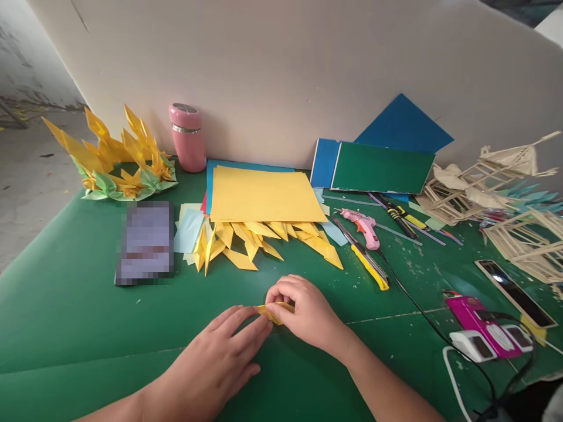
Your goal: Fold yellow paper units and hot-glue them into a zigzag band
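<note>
A small piece of folded yellow paper (276, 317) lies on the green table in front of me, partly covered by my fingers. My right hand (308, 310) pinches it between thumb and curled fingers. With its fingers stretched out, my left hand (215, 357) rests beside the piece, fingertips touching its left end. Just beyond, several folded yellow paper pieces (251, 237) spread out from under a stack of yellow paper sheets (266, 196).
A yellow paper crown-like ring (103, 155) stands back left, near a pink flask (189, 140). To the right lie a yellow utility knife (370, 266), a pink glue gun (363, 225), a phone (514, 293) and a magenta power strip (481, 322) with cords. Stick frames (528, 237) stand far right.
</note>
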The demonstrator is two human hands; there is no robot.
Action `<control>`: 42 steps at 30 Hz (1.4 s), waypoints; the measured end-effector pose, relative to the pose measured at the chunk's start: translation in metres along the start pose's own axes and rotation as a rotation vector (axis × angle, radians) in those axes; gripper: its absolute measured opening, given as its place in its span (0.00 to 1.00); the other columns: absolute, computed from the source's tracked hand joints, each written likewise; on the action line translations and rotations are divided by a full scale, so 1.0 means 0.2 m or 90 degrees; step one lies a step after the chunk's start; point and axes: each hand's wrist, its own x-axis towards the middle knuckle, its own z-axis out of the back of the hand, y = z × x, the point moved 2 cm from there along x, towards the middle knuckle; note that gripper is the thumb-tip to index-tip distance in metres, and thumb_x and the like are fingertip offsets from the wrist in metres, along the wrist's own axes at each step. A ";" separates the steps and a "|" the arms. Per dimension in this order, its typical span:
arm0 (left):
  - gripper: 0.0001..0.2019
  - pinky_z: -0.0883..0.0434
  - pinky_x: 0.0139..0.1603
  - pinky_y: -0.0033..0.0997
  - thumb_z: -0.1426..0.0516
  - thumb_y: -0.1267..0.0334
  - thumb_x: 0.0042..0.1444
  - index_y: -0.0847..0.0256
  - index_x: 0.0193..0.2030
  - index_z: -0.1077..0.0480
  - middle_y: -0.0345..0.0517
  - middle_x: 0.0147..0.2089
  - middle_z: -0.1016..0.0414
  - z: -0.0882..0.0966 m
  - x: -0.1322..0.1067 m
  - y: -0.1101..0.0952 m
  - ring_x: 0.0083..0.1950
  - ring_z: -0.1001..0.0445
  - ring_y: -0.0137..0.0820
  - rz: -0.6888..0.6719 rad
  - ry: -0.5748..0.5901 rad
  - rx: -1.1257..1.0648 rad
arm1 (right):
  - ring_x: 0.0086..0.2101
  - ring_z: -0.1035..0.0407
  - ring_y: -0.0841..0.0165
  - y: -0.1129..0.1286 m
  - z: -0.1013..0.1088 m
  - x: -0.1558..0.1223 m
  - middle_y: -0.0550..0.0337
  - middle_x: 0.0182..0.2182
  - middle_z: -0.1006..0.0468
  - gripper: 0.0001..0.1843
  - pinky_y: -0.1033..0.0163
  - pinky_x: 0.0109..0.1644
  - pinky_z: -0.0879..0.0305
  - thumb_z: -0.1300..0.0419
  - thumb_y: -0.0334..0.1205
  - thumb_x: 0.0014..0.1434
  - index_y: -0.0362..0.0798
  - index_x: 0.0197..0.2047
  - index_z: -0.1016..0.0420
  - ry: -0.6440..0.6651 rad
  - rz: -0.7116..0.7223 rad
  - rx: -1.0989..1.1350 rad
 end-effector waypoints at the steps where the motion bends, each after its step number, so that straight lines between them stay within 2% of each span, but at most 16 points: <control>1: 0.19 0.34 0.57 0.34 0.49 0.64 0.62 0.61 0.60 0.36 0.41 0.55 0.27 0.00 0.00 0.00 0.54 0.31 0.36 -0.001 0.000 0.001 | 0.32 0.33 0.69 0.00 0.00 0.00 0.64 0.26 0.26 0.11 0.63 0.37 0.37 0.40 0.23 0.51 0.49 0.25 0.31 -0.002 0.006 0.000; 9: 0.21 0.34 0.56 0.34 0.51 0.62 0.64 0.61 0.62 0.39 0.45 0.61 0.32 -0.02 -0.03 -0.01 0.57 0.33 0.37 0.025 -0.018 0.041 | 0.35 0.31 0.68 -0.02 0.01 0.00 0.61 0.30 0.25 0.09 0.62 0.40 0.36 0.41 0.26 0.55 0.49 0.27 0.27 -0.016 0.010 0.021; 14: 0.20 0.37 0.57 0.32 0.52 0.61 0.65 0.59 0.63 0.38 0.41 0.62 0.33 -0.03 -0.02 0.00 0.58 0.34 0.35 0.003 -0.028 0.028 | 0.36 0.31 0.68 -0.03 0.01 0.01 0.62 0.30 0.26 0.10 0.63 0.39 0.36 0.41 0.26 0.55 0.49 0.27 0.27 -0.014 0.006 0.035; 22: 0.24 0.42 0.61 0.35 0.54 0.63 0.64 0.56 0.67 0.47 0.37 0.67 0.40 -0.08 -0.04 0.01 0.62 0.40 0.36 -0.001 -0.016 0.022 | 0.36 0.31 0.68 -0.04 0.01 0.01 0.62 0.30 0.25 0.09 0.63 0.39 0.37 0.40 0.25 0.55 0.49 0.28 0.26 -0.001 0.000 0.034; 29: 0.25 0.41 0.60 0.35 0.53 0.60 0.65 0.52 0.68 0.49 0.36 0.66 0.38 -0.08 -0.04 0.00 0.63 0.41 0.35 -0.008 -0.015 0.033 | 0.35 0.31 0.68 -0.04 0.01 0.02 0.62 0.30 0.25 0.09 0.64 0.37 0.37 0.40 0.25 0.55 0.49 0.28 0.26 0.002 0.017 0.028; 32: 0.25 0.42 0.60 0.36 0.53 0.62 0.64 0.52 0.68 0.49 0.35 0.65 0.37 -0.07 -0.04 -0.01 0.62 0.41 0.36 -0.007 -0.015 0.043 | 0.35 0.31 0.68 -0.04 0.01 0.02 0.62 0.30 0.25 0.10 0.64 0.37 0.37 0.40 0.25 0.55 0.49 0.27 0.26 0.004 0.019 0.032; 38: 0.22 0.41 0.59 0.37 0.52 0.64 0.63 0.54 0.64 0.41 0.33 0.66 0.39 -0.05 -0.03 0.00 0.61 0.40 0.38 -0.041 -0.016 0.045 | 0.35 0.31 0.68 -0.04 0.01 0.02 0.63 0.30 0.25 0.10 0.64 0.36 0.38 0.40 0.24 0.54 0.49 0.27 0.26 0.006 0.008 0.030; 42: 0.23 0.39 0.59 0.39 0.51 0.66 0.62 0.54 0.65 0.42 0.34 0.65 0.38 -0.04 -0.03 0.00 0.60 0.38 0.39 -0.043 -0.012 0.045 | 0.35 0.31 0.68 -0.04 0.02 0.02 0.63 0.30 0.25 0.10 0.64 0.37 0.38 0.39 0.25 0.54 0.49 0.28 0.26 0.012 0.021 0.030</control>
